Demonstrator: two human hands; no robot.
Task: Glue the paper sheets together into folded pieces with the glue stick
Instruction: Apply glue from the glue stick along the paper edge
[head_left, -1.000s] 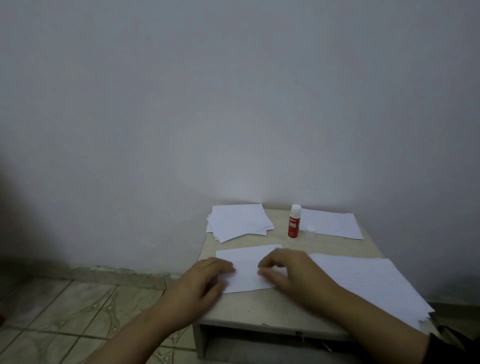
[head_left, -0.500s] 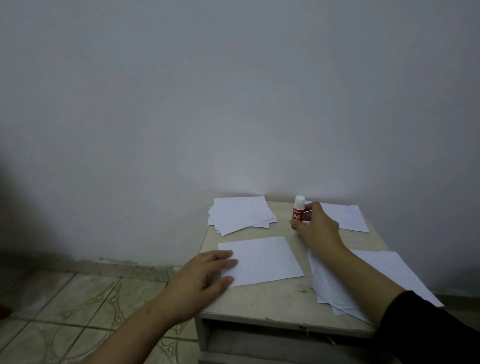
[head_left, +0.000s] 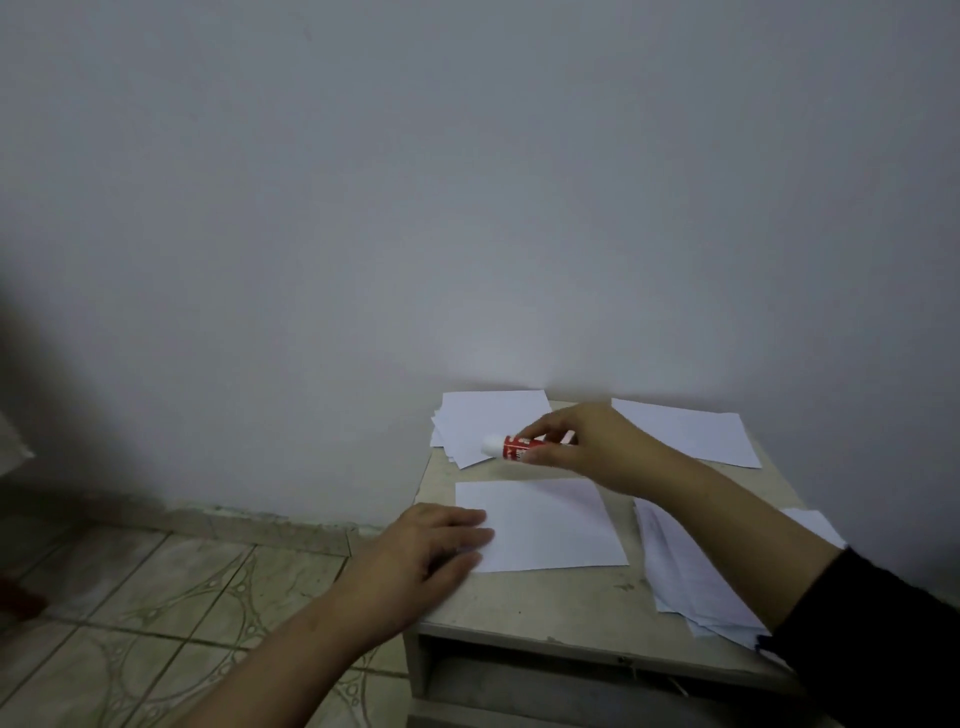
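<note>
Lying sideways above the worktop (head_left: 545, 603), the glue stick (head_left: 511, 447) was pinched by the right hand (head_left: 587, 447); the left hand (head_left: 431, 551), fingers flat, pressed the paper sheet (head_left: 545, 525) beneath, stacks of paper (head_left: 483, 426) behind.

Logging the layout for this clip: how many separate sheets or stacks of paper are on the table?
4. A single sheet under the left hand, a stack far left, a sheet far right, and a stack under the right forearm, partly hidden.
</note>
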